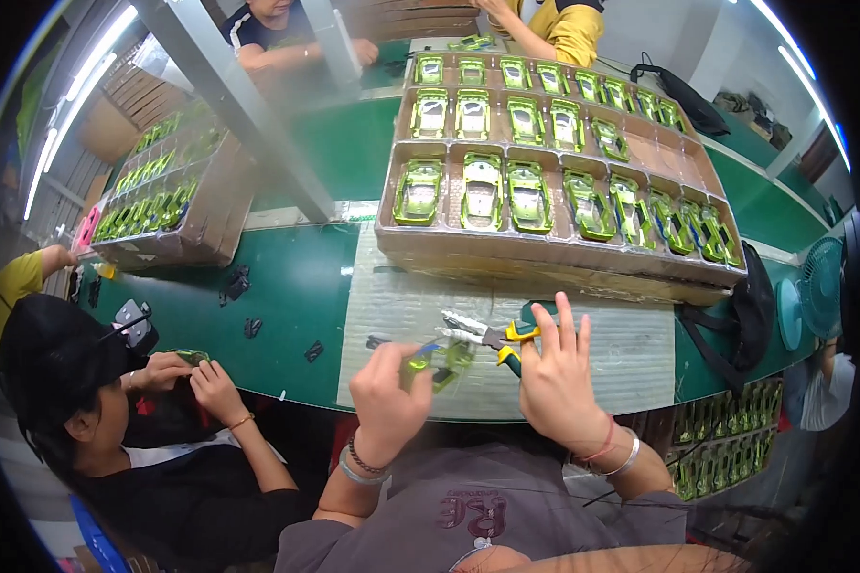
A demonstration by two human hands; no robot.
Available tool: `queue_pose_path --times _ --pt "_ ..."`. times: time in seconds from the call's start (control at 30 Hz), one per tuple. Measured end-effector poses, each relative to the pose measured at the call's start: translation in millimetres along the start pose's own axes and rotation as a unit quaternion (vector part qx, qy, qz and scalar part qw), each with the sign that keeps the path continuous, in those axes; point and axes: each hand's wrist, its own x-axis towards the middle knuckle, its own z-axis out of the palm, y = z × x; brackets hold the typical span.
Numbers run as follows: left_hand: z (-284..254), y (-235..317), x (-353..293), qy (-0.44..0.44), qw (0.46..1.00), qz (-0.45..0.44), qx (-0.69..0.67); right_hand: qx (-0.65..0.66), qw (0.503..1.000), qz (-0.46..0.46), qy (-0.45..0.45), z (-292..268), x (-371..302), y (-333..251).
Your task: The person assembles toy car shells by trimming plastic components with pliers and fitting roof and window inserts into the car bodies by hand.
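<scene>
Close to the table's front edge, my left hand (389,399) pinches a translucent green toy car body (442,371), which is blurred. My right hand (558,387) has the yellow-and-green handles of a pair of pliers (494,337) at its fingers and palm. Its fingers are partly stretched out over the upper handle, and the thumb is mostly hidden. The plier jaws point left, just above the car body. Beneath both hands lies a pale ribbed mat (621,358). A small dark part lies by my left fingers.
Beyond the mat stands a cardboard box (545,256) topped by a divided tray of green car bodies. Another filled box (215,215) stands left. Black parts (236,284) dot the green table. A co-worker in a black cap (62,353) handles a green piece. A black bag (750,320) lies right, near a fan (820,286).
</scene>
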Motion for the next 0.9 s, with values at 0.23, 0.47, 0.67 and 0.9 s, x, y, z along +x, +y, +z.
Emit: queue_pose_path --times 0.23,0.47,0.67,0.9 --pt "-5.4 -19.7 1.8 0.028 0.997 -0.055 -0.055 -0.053 0.997 0.033 0.042 -6.5 4.4 0.4" --pt "-4.5 -34.7 -5.1 -0.021 0.877 -0.253 -0.408 0.495 0.857 0.14 0.035 28.4 -6.9 24.6" --pt "5.5 -43.9 -6.8 -0.052 0.838 -0.288 -0.461 0.539 0.826 0.162 0.004 39.3 -6.4 21.4" --pt "7.9 -46.8 -7.2 -0.157 0.863 -0.248 -0.41 0.456 0.88 0.123 0.055 36.3 18.0 30.4"
